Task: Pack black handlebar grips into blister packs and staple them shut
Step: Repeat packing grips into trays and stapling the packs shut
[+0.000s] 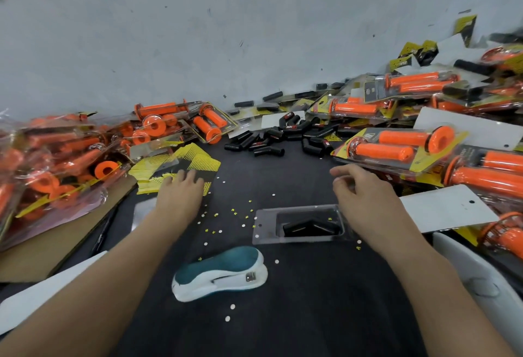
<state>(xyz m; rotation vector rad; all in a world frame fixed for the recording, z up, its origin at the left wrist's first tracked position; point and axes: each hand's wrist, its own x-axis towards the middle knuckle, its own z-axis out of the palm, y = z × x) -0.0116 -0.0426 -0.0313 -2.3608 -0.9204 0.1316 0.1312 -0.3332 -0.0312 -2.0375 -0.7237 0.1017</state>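
Bent black grip (310, 226) in clear blister pack (266, 226)

Both forearms bare up to the frame's edge. Wrists bare as well. The left hand (179, 195) is bare, with slender fingers; the right hand (365, 198) likewise. Nails too blurred to read.

Soft, even light; fisheye bend all round.
Wall (254, 45) bows hard, the stapler (219, 273) casts barely a shadow, glare glints on the blurred orange grip packs (56, 158) at left.
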